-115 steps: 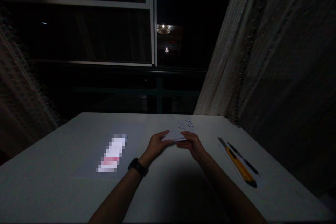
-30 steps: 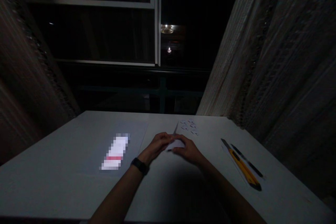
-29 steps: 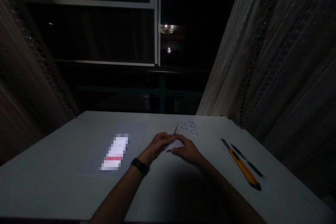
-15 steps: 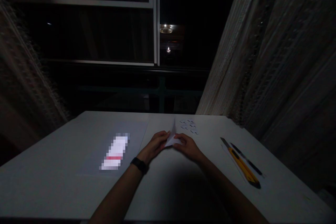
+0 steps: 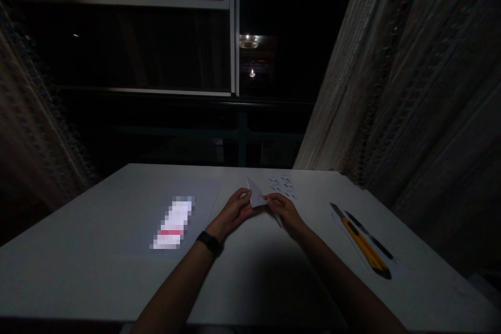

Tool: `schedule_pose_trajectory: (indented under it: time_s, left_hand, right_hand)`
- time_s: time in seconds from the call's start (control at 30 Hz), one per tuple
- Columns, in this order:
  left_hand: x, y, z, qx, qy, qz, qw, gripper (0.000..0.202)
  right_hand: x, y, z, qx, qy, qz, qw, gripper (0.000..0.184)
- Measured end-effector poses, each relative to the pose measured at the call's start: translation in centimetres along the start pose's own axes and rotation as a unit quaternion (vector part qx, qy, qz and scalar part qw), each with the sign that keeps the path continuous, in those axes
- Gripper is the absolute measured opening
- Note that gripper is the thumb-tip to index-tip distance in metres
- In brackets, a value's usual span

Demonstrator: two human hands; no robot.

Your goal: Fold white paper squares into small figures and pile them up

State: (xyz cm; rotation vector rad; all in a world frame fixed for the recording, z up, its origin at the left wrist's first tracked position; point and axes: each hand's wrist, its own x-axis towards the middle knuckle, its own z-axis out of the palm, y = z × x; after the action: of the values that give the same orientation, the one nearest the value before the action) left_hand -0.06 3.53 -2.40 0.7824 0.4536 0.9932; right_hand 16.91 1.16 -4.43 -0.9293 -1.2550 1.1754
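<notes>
Both my hands meet over the middle of a white table (image 5: 78, 250) in dim light. They pinch a small folded piece of white paper (image 5: 255, 194) whose pointed tip stands up and leans left. My left hand (image 5: 234, 211), with a dark watch on its wrist, grips the paper's left lower edge. From the right side my right hand (image 5: 285, 212) holds the same paper with closed fingers. Just beyond the hands lie several small white paper bits (image 5: 282, 185).
A yellow utility knife (image 5: 362, 248) and a black pen (image 5: 370, 242) lie on the table at the right. A blurred white and red slip (image 5: 174, 222) rests on a sheet at the left. Curtains hang on both sides of a dark window.
The folded paper lay low and flat between my hands; now it is raised, its tip pointing up and left. Both hands shifted slightly away from me.
</notes>
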Motion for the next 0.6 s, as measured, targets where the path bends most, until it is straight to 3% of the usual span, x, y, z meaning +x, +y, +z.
schedule_pose_trajectory:
  time_s: [0.37,0.6]
  left_hand:
    - [-0.2,-0.7,0.5,-0.024,-0.057,0.000,0.998,0.020]
    - [-0.2,-0.4,0.6,0.056,-0.026,-0.002,0.998,0.029]
  right_hand:
    - [-0.5,-0.4,1.2,0.111,0.024,0.016,0.993,0.033]
    - [-0.4,-0.1,1.0,0.043,-0.007,-0.005,0.999,0.034]
